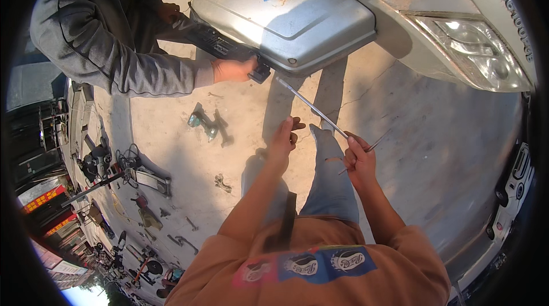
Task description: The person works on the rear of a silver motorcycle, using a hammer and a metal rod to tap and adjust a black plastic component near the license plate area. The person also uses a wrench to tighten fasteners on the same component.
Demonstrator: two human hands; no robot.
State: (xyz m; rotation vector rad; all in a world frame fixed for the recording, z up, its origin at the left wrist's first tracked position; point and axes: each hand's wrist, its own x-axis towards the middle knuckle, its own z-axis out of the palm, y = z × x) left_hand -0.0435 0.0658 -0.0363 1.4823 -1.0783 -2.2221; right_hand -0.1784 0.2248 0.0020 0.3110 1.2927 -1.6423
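Observation:
My right hand (pixel 357 157) grips a long metal T-handle wrench (pixel 315 108), its crossbar at my fingers and its shaft slanting up and left toward a co-worker. My left hand (pixel 286 140) is raised below the shaft, empty, with its fingers loosely bent and apart. Above the shaft's tip, the co-worker's hand (pixel 233 69) in a grey sleeve holds a black elongated part (pixel 214 40) along the edge of a silver metal panel (pixel 286 20).
A white vehicle front with a headlamp (pixel 463 48) fills the upper right. A cordless drill (pixel 203 124), a metal fitting (pixel 223 183) and several tools lie on the concrete floor at left. Beyond them stand equipment and cables (pixel 128 163). A white car (pixel 509 189) is at the right rim.

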